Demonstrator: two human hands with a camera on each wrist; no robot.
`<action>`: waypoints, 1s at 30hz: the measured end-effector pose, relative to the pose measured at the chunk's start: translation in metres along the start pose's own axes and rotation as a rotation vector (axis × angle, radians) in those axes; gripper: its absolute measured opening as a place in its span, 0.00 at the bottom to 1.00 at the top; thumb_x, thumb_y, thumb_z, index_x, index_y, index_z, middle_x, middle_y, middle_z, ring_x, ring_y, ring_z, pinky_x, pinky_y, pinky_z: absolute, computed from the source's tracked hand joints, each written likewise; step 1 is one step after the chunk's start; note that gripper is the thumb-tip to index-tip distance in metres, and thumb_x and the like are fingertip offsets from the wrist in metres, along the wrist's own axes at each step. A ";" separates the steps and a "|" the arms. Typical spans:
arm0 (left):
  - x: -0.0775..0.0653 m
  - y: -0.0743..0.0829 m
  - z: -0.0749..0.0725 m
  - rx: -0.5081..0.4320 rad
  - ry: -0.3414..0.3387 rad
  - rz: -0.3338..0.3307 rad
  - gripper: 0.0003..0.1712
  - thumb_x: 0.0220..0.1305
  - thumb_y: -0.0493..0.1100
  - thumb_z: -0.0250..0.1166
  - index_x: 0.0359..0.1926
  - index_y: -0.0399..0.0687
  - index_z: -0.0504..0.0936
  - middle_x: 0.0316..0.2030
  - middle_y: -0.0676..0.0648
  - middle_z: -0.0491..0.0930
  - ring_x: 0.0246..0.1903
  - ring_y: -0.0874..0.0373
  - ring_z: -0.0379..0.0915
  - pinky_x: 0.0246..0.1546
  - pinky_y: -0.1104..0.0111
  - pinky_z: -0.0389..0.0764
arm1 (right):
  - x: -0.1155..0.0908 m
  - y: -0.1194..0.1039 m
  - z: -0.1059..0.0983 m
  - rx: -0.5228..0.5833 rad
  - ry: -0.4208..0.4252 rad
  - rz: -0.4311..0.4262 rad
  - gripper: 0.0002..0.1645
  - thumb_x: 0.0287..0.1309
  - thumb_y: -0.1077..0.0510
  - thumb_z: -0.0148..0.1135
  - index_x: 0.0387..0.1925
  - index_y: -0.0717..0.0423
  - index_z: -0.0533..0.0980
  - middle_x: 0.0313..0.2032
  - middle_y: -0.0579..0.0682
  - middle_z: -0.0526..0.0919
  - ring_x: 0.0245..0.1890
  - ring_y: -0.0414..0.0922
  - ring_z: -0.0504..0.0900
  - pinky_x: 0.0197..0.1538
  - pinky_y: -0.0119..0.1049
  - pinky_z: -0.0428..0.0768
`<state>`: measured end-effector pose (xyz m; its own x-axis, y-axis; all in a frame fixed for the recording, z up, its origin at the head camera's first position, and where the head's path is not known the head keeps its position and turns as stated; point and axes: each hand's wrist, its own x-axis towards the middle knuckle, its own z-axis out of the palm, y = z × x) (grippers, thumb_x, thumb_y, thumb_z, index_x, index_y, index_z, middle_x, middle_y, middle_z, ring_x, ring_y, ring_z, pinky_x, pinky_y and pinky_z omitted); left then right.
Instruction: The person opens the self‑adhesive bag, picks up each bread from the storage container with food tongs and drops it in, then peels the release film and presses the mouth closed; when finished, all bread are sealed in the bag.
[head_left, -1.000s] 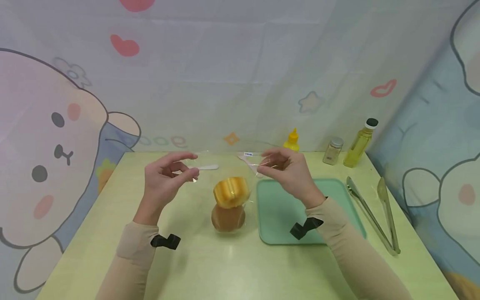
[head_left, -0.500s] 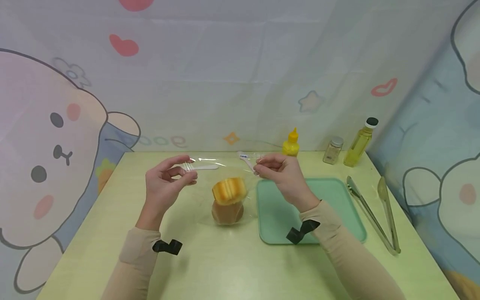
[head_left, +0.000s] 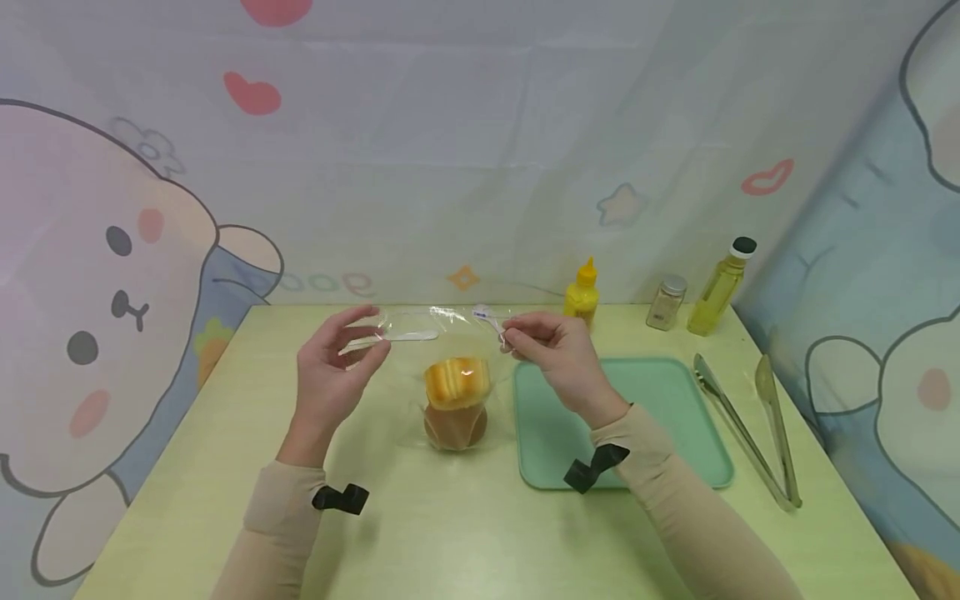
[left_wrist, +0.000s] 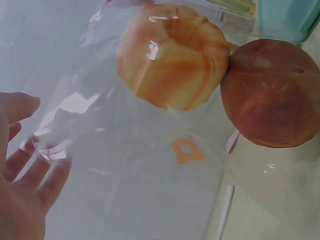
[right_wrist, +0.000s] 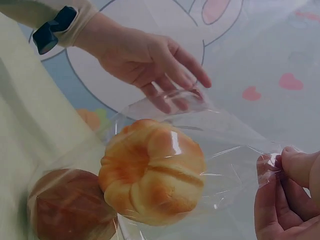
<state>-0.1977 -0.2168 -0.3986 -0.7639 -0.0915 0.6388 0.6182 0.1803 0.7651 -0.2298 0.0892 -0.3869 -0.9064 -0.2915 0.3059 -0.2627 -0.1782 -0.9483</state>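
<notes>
A clear plastic bag (head_left: 442, 317) is held up over the table with two breads in it. The upper is a golden, ridged bun (head_left: 457, 383); below it lies a brown round bun (head_left: 455, 427). My right hand (head_left: 551, 354) pinches the bag's top right corner between thumb and fingers, as the right wrist view shows closely. At the left corner, my left hand (head_left: 337, 358) has its thumb apart from the fingers. Its fingertips touch the film from behind in the left wrist view (left_wrist: 30, 170).
Behind the bag lie a white utensil (head_left: 412, 336) and a second pale one (head_left: 491, 321). A green tray (head_left: 622, 425) sits to the right, with metal tongs (head_left: 750, 442) beside it. A yellow squeeze bottle (head_left: 582, 296), a spice jar (head_left: 666, 302) and an oil bottle (head_left: 720, 287) stand at the back.
My right hand has moved left and slightly down with the bag's corner. My left hand has shifted slightly right. The golden bun has settled a little leftward and more level.
</notes>
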 end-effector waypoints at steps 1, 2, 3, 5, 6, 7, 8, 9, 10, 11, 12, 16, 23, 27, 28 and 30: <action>0.001 0.002 0.002 0.069 0.008 0.056 0.29 0.58 0.22 0.73 0.61 0.35 0.83 0.59 0.41 0.82 0.54 0.55 0.83 0.53 0.70 0.85 | 0.000 0.000 0.000 -0.004 0.002 -0.003 0.15 0.69 0.73 0.63 0.52 0.82 0.78 0.34 0.42 0.90 0.36 0.39 0.88 0.46 0.33 0.88; 0.003 0.003 0.005 0.133 0.017 0.123 0.28 0.59 0.24 0.74 0.61 0.36 0.83 0.61 0.39 0.80 0.58 0.52 0.80 0.59 0.69 0.82 | 0.000 0.000 0.000 -0.010 0.004 -0.006 0.15 0.69 0.73 0.63 0.52 0.82 0.78 0.35 0.41 0.90 0.36 0.39 0.88 0.46 0.33 0.88; 0.005 0.005 0.008 0.184 0.029 0.195 0.26 0.59 0.27 0.74 0.60 0.36 0.83 0.62 0.39 0.79 0.61 0.48 0.77 0.63 0.68 0.78 | 0.000 0.000 0.000 -0.013 0.004 -0.009 0.15 0.69 0.73 0.63 0.52 0.82 0.78 0.35 0.41 0.90 0.36 0.39 0.88 0.46 0.33 0.88; 0.009 0.009 0.017 0.260 0.062 0.334 0.23 0.59 0.32 0.74 0.57 0.36 0.85 0.62 0.35 0.78 0.63 0.41 0.73 0.65 0.65 0.74 | 0.000 0.000 0.000 -0.023 0.004 -0.019 0.14 0.69 0.72 0.64 0.52 0.81 0.79 0.35 0.41 0.90 0.36 0.39 0.88 0.46 0.34 0.88; 0.011 0.011 0.023 0.278 0.077 0.396 0.22 0.59 0.34 0.74 0.55 0.36 0.86 0.60 0.34 0.79 0.61 0.38 0.73 0.63 0.64 0.73 | 0.000 0.001 0.000 -0.029 0.002 -0.025 0.14 0.69 0.72 0.64 0.52 0.80 0.80 0.35 0.41 0.91 0.36 0.39 0.88 0.46 0.34 0.88; 0.012 0.013 0.029 0.291 0.086 0.456 0.20 0.59 0.35 0.74 0.53 0.35 0.87 0.57 0.33 0.81 0.58 0.36 0.74 0.61 0.62 0.73 | 0.000 0.001 -0.001 -0.034 -0.001 -0.031 0.14 0.69 0.72 0.64 0.52 0.79 0.80 0.36 0.41 0.91 0.37 0.39 0.88 0.46 0.34 0.88; 0.014 0.014 0.035 0.297 0.082 0.510 0.18 0.60 0.37 0.73 0.51 0.35 0.87 0.54 0.33 0.82 0.55 0.35 0.75 0.59 0.61 0.74 | 0.001 0.001 -0.001 -0.042 -0.003 -0.037 0.14 0.69 0.72 0.64 0.52 0.78 0.81 0.36 0.42 0.91 0.37 0.39 0.88 0.46 0.34 0.88; 0.014 0.016 0.042 0.301 0.070 0.554 0.16 0.60 0.37 0.72 0.48 0.34 0.87 0.51 0.34 0.83 0.52 0.36 0.76 0.56 0.61 0.75 | 0.001 0.002 -0.001 -0.051 -0.007 -0.043 0.14 0.69 0.71 0.65 0.52 0.77 0.81 0.36 0.43 0.91 0.37 0.40 0.88 0.46 0.34 0.88; 0.015 0.017 0.048 0.305 0.049 0.591 0.14 0.61 0.37 0.72 0.47 0.34 0.87 0.47 0.35 0.84 0.48 0.37 0.78 0.53 0.62 0.77 | 0.001 0.001 -0.002 -0.065 -0.009 -0.049 0.13 0.69 0.70 0.65 0.52 0.76 0.82 0.36 0.44 0.91 0.37 0.40 0.88 0.46 0.35 0.88; 0.015 0.019 0.055 0.306 0.019 0.621 0.12 0.61 0.36 0.72 0.45 0.34 0.88 0.44 0.37 0.85 0.45 0.40 0.79 0.50 0.62 0.78 | 0.001 0.001 -0.002 -0.078 -0.010 -0.053 0.13 0.69 0.70 0.65 0.52 0.75 0.83 0.36 0.46 0.91 0.37 0.40 0.88 0.46 0.35 0.87; 0.015 0.020 0.061 0.308 -0.020 0.641 0.10 0.62 0.35 0.72 0.43 0.35 0.88 0.42 0.38 0.85 0.42 0.43 0.80 0.47 0.62 0.80 | 0.001 0.001 -0.002 -0.090 -0.010 -0.056 0.13 0.69 0.69 0.66 0.51 0.74 0.83 0.37 0.47 0.91 0.37 0.41 0.88 0.45 0.35 0.87; 0.016 0.025 0.085 0.359 -0.173 0.680 0.09 0.60 0.31 0.74 0.42 0.37 0.88 0.39 0.43 0.85 0.39 0.49 0.82 0.41 0.63 0.84 | 0.001 0.000 -0.002 -0.137 -0.008 -0.063 0.13 0.70 0.67 0.66 0.51 0.73 0.84 0.38 0.50 0.91 0.38 0.41 0.88 0.45 0.36 0.87; 0.020 0.033 0.109 0.528 -0.218 0.689 0.08 0.64 0.33 0.74 0.44 0.37 0.91 0.40 0.42 0.85 0.39 0.50 0.82 0.41 0.64 0.86 | 0.000 -0.003 -0.001 -0.166 -0.042 -0.099 0.13 0.70 0.66 0.66 0.52 0.67 0.86 0.43 0.53 0.92 0.40 0.43 0.90 0.50 0.47 0.88; 0.022 0.036 0.113 0.590 -0.222 0.691 0.06 0.65 0.34 0.72 0.42 0.36 0.91 0.38 0.43 0.85 0.36 0.50 0.81 0.38 0.64 0.85 | -0.001 -0.004 -0.002 -0.244 -0.052 -0.136 0.14 0.71 0.66 0.66 0.54 0.66 0.86 0.47 0.59 0.91 0.39 0.40 0.90 0.45 0.39 0.88; 0.022 0.037 0.113 0.603 -0.225 0.696 0.06 0.65 0.34 0.71 0.41 0.36 0.91 0.38 0.43 0.85 0.35 0.51 0.80 0.37 0.64 0.85 | -0.001 -0.004 -0.002 -0.270 -0.056 -0.144 0.14 0.71 0.65 0.66 0.54 0.66 0.86 0.48 0.60 0.91 0.39 0.39 0.90 0.44 0.38 0.88; 0.023 0.038 0.114 0.632 -0.231 0.706 0.06 0.66 0.34 0.71 0.40 0.37 0.91 0.37 0.43 0.85 0.33 0.51 0.80 0.36 0.65 0.84 | -0.002 -0.005 -0.002 -0.329 -0.063 -0.161 0.14 0.71 0.65 0.65 0.54 0.65 0.86 0.48 0.60 0.90 0.39 0.39 0.89 0.43 0.36 0.88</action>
<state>-0.2131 -0.1003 -0.3646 -0.3146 0.4216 0.8505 0.7860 0.6181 -0.0157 -0.2275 0.0925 -0.3826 -0.8253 -0.3432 0.4484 -0.5019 0.0819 -0.8610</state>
